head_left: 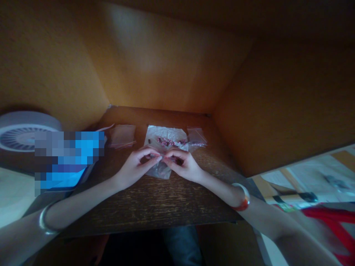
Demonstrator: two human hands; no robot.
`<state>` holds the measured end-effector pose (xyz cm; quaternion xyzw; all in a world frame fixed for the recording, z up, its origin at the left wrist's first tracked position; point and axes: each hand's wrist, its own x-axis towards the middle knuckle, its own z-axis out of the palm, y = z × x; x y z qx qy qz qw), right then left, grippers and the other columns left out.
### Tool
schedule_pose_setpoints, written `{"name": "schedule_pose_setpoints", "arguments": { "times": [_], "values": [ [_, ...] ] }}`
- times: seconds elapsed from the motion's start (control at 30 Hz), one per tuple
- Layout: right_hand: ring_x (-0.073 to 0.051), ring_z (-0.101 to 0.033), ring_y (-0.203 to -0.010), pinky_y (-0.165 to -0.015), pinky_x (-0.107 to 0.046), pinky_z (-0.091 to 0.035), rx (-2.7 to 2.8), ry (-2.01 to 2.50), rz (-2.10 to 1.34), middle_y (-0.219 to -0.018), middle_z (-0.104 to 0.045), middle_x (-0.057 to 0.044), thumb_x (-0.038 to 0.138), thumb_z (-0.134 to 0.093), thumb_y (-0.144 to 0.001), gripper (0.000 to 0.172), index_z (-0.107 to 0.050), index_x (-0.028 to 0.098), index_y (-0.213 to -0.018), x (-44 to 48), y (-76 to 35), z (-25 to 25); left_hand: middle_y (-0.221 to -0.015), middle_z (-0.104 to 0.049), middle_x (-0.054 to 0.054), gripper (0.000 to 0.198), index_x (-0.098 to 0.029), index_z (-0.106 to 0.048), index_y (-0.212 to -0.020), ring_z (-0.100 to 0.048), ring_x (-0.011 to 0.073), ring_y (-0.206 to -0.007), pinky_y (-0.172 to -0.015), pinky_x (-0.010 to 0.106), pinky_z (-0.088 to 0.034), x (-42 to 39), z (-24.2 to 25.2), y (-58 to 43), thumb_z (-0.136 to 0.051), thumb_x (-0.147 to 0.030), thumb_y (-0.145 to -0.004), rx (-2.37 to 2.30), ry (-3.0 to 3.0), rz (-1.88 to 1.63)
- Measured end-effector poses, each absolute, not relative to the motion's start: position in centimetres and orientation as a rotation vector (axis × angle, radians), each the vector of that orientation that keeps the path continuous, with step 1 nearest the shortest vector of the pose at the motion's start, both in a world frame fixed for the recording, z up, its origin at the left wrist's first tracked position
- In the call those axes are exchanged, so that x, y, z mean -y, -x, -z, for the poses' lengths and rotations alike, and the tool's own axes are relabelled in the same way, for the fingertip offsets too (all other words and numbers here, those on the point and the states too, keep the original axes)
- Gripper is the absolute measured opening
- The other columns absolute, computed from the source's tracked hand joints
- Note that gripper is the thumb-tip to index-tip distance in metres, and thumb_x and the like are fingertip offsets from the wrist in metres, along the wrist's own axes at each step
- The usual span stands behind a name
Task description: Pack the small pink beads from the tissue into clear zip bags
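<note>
My left hand [142, 159] and my right hand [181, 162] meet over the desk, thumbs and fingers pinched close together. Between them they grip the top edge of a small clear plastic bag [161, 170]; what lies inside it is too dim to make out. Just beyond my fingers, small pink and dark red beads [169, 141] are scattered on a crumpled white sheet [165, 131]. Right of the sheet rests another clear bag [196, 136] with small pinkish pieces in it. A stack of flat clear bags [122, 135] lies to the left.
Wooden panels [163, 81] enclose the worn dark desk [133, 207] at the back and both sides. A white round fan [27, 129] and a device with a blurred-out blue screen [74, 162] stand at the left. Beyond the right panel are blurred items and red cloth [332, 221].
</note>
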<state>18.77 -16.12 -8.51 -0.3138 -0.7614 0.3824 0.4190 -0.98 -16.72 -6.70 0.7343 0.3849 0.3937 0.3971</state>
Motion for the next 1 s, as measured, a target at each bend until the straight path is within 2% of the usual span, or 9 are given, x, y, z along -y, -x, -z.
{"name": "schedule_pose_setpoints", "arguments": {
  "times": [0.4,0.53,0.67,0.9,1.0],
  "values": [
    [-0.011,-0.048,-0.064,-0.057,-0.026,-0.043,1.957,0.766,-0.948,-0.069,-0.054,0.000,0.029,-0.056,-0.087,0.014,-0.059,0.019,-0.078,16.13,-18.73,8.47,-0.086,-0.067,0.004,0.011,-0.018,-0.068,-0.086,-0.063,0.0155,-0.083,-0.077,0.028,-0.051,16.95,6.69,0.85,-0.059,-0.024,-0.085,-0.957,-1.896,-1.030],
    [-0.011,-0.047,-0.062,-0.058,-0.026,-0.042,1.984,0.783,-0.922,-0.068,-0.052,0.001,0.031,-0.055,-0.089,0.017,-0.056,0.020,-0.076,16.36,-18.66,8.55,-0.086,-0.068,0.004,0.016,-0.018,-0.068,-0.081,-0.063,0.0148,-0.082,-0.078,0.028,-0.050,17.06,6.43,0.70,-0.055,-0.025,-0.088,-0.936,-1.887,-1.017],
    [-0.011,-0.047,-0.062,-0.057,-0.026,-0.041,2.031,0.747,-0.890,-0.067,-0.051,0.001,0.027,-0.053,-0.090,0.016,-0.054,0.020,-0.076,16.54,-18.77,8.53,-0.086,-0.069,0.004,0.014,-0.018,-0.069,-0.082,-0.064,0.0143,-0.082,-0.077,0.026,-0.050,17.12,6.29,0.66,-0.057,-0.024,-0.087,-0.899,-1.893,-1.007],
    [-0.011,-0.053,-0.066,-0.062,-0.025,-0.044,2.021,0.745,-0.901,-0.072,-0.058,0.000,0.025,-0.053,-0.091,0.013,-0.060,0.019,-0.081,16.38,-18.90,8.68,-0.086,-0.072,0.003,0.011,-0.019,-0.071,-0.082,-0.066,0.0152,-0.081,-0.077,0.027,-0.052,17.08,6.34,0.83,-0.061,-0.022,-0.085,-0.921,-1.890,-1.015],
    [-0.009,-0.053,-0.063,-0.059,-0.024,-0.044,1.980,0.754,-0.943,-0.071,-0.059,0.001,0.024,-0.054,-0.092,0.013,-0.063,0.018,-0.084,16.28,-18.94,8.81,-0.085,-0.074,0.003,0.010,-0.020,-0.072,-0.081,-0.067,0.0152,-0.079,-0.077,0.027,-0.053,16.99,6.22,0.85,-0.063,-0.022,-0.084,-0.935,-1.867,-1.030]
  ]
}}
